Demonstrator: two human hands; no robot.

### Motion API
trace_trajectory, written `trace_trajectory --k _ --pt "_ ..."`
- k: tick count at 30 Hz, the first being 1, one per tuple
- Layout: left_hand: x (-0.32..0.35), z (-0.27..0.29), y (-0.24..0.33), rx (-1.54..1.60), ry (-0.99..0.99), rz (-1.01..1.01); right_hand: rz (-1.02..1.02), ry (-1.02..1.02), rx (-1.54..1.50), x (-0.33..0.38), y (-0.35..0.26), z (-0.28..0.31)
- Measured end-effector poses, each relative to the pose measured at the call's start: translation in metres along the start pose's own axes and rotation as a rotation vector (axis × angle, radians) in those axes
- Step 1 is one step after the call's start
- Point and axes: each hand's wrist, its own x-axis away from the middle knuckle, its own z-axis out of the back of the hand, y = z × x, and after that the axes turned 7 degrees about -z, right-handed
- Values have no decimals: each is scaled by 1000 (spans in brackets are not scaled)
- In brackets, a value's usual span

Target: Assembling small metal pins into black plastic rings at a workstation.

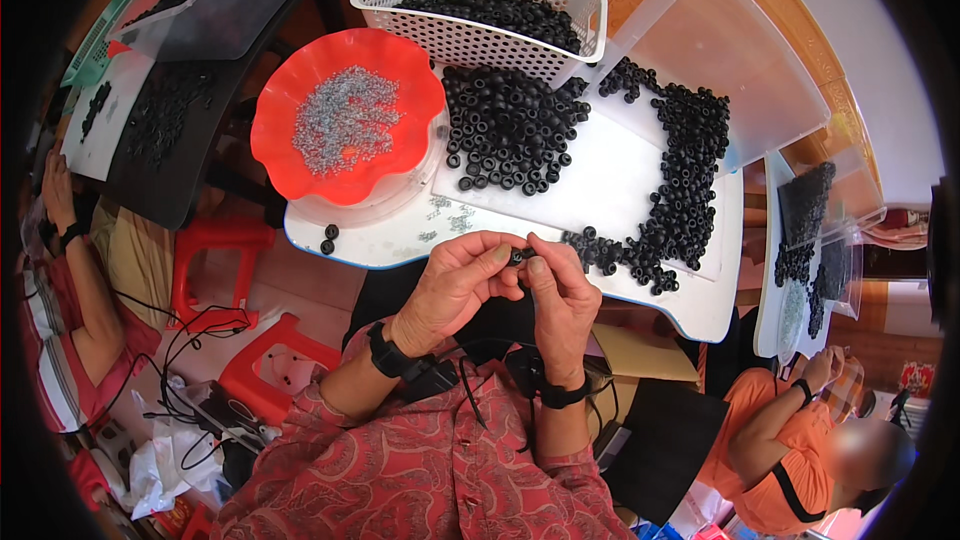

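My left hand (pixel 462 285) and my right hand (pixel 560 302) meet above the table's near edge, fingers pinched together. Between the fingertips of the left is a small black round part (pixel 518 256) with a hollow end. The right fingertips press at its other side, and whether they also hold a tiny piece is hidden. Just beyond the hands, a heap of similar black round parts (pixel 512 130) lies on a white board (pixel 600 175). A second pile of black parts (pixel 690 150) runs down the board's right side toward my right hand.
A red scalloped dish (pixel 270 130) holds many tiny clear pieces (pixel 345 120); some lie scattered on the white table (pixel 400 245). Behind stand a white perforated basket (pixel 480 45) and a clear bin (pixel 720 60). Red stools (pixel 262 380) are at left. Co-workers sit at both sides.
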Motion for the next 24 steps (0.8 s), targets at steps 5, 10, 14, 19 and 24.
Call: trace_trajectory --k 5,10,14,19,24 --pt "2 -2 1 -23 -2 -23 -93 19 -68 0 0 -1" --pt "3 -3 2 -31 2 -21 -218 57 -202 1 -3 -4" --pt "2 1 1 -3 -18 2 -245 22 -194 0 -1 2" --pt "0 6 -3 125 22 51 -141 40 -108 2 -3 -2" --pt "0 9 -4 159 15 52 -39 86 -12 2 -1 -5"
